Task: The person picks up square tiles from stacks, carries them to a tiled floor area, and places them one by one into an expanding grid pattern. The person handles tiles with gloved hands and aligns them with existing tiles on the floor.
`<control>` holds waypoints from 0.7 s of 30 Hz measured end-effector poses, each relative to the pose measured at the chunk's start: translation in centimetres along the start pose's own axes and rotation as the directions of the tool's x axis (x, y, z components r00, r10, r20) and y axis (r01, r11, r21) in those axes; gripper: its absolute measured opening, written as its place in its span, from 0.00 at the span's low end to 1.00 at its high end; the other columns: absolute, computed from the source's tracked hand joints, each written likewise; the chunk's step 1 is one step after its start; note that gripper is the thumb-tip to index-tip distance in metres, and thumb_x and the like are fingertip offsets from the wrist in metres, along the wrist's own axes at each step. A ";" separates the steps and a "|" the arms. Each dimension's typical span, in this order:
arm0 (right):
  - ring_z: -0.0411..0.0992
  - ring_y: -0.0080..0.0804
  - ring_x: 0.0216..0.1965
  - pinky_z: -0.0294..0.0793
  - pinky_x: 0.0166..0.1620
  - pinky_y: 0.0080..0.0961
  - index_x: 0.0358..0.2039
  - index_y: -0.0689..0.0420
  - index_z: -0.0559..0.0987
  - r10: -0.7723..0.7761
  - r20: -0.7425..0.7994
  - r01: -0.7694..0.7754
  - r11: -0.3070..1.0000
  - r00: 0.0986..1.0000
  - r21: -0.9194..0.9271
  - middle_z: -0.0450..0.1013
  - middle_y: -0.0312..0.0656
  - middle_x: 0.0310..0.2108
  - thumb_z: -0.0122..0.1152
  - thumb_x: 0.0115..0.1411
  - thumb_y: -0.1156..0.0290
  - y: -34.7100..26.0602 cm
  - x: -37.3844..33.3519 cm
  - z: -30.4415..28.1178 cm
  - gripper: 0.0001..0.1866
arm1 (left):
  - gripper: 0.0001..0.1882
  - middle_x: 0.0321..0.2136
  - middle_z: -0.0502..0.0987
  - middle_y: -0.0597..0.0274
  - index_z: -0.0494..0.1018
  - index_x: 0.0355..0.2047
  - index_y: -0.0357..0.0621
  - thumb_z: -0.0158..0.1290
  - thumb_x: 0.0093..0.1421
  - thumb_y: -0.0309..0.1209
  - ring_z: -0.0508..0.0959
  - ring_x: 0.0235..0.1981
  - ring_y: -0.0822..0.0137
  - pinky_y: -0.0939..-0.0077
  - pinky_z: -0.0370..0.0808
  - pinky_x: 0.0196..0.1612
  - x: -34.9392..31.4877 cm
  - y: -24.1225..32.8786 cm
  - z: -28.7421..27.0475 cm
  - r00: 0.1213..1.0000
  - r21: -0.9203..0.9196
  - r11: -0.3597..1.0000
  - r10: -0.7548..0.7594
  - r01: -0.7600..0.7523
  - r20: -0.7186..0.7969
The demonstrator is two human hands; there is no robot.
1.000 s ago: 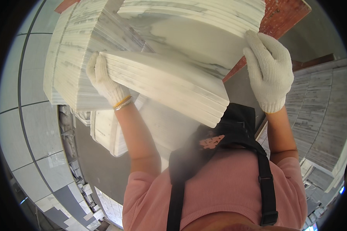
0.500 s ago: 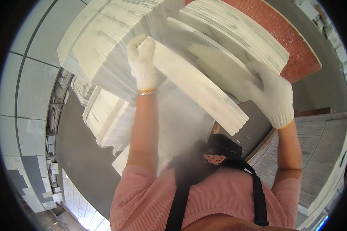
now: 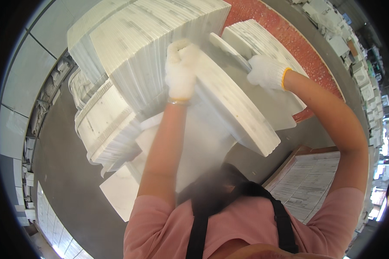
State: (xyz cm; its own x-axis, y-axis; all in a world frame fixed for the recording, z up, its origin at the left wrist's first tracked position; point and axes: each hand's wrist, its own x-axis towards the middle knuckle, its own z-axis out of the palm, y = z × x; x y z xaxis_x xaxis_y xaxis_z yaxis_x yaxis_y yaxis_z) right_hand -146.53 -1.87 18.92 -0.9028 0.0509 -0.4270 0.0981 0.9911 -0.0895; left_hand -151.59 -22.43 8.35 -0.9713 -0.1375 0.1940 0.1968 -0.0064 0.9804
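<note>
White gloves cover both my hands. My left hand [image 3: 181, 71] is closed around the far end of a small bundle of white marble tiles [image 3: 242, 108], which stand on edge and slant toward the lower right. My right hand [image 3: 267, 72] is closed on the near edge of a single marble tile [image 3: 230, 49], its fingertips partly hidden. That tile leans beside a row of upright tiles [image 3: 263, 39] at the far right. Left of my left hand stands a tall block of many tiles [image 3: 147, 39]. A haze blurs the area below the hands.
A red speckled board [image 3: 285, 30] lies under the far-right row. Strapped tile stacks [image 3: 103, 110] stand at the left, and a loose tile [image 3: 119, 190] juts out near my left elbow. At lower right is a frame holding pale tiles [image 3: 307, 179]. Grey floor [image 3: 69, 172] surrounds these.
My right hand has moved farther away, from the near part of the single tile to its present grip, and that tile has shifted. My left hand keeps its hold. The whole view has shifted.
</note>
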 end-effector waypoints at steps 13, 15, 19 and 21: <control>0.75 0.20 0.33 0.78 0.38 0.25 0.45 0.67 0.83 0.244 -0.094 -0.158 0.831 0.965 0.533 0.81 0.39 0.31 0.72 0.46 0.69 6.2 -22.6 -2.1 0.25 | 0.22 0.45 0.82 0.58 0.78 0.51 0.51 0.61 0.59 0.44 0.78 0.49 0.61 0.68 0.72 0.55 0.5 0.0 0.5 0.999 0.001 1.000 -0.013 0.013 0.034; 0.75 0.19 0.32 0.79 0.38 0.25 0.45 0.67 0.83 0.313 -0.124 -0.195 0.807 0.941 0.557 0.81 0.40 0.31 0.71 0.45 0.69 6.0 -26.6 -1.7 0.25 | 0.24 0.47 0.81 0.58 0.78 0.52 0.50 0.62 0.58 0.45 0.78 0.49 0.61 0.68 0.72 0.56 0.8 -0.1 0.9 0.999 0.044 0.998 0.037 -0.038 0.039; 0.76 0.22 0.31 0.79 0.38 0.26 0.44 0.67 0.83 0.497 -0.085 -0.350 0.712 0.863 0.609 0.81 0.40 0.31 0.71 0.42 0.71 6.5 -33.2 -0.8 0.26 | 0.27 0.50 0.81 0.56 0.77 0.54 0.49 0.61 0.57 0.48 0.77 0.53 0.59 0.68 0.71 0.58 1.3 0.2 2.1 0.998 0.078 0.996 0.030 -0.035 0.060; 0.77 0.25 0.30 0.78 0.37 0.25 0.43 0.67 0.84 0.506 -0.089 -0.397 0.763 0.858 0.510 0.81 0.41 0.31 0.71 0.38 0.74 7.2 -35.5 -0.5 0.27 | 0.29 0.52 0.80 0.55 0.77 0.54 0.48 0.60 0.57 0.49 0.77 0.55 0.57 0.67 0.70 0.59 1.7 0.4 2.8 0.998 0.095 0.995 0.020 -0.027 0.064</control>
State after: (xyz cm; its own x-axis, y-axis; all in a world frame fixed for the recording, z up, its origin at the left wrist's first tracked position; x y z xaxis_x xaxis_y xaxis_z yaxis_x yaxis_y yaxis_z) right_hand -113.96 3.49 33.95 -0.7623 0.5561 -0.3311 0.6468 0.6736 -0.3578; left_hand -153.50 -19.91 9.21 -0.9736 -0.0742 0.2158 0.2088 0.0918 0.9736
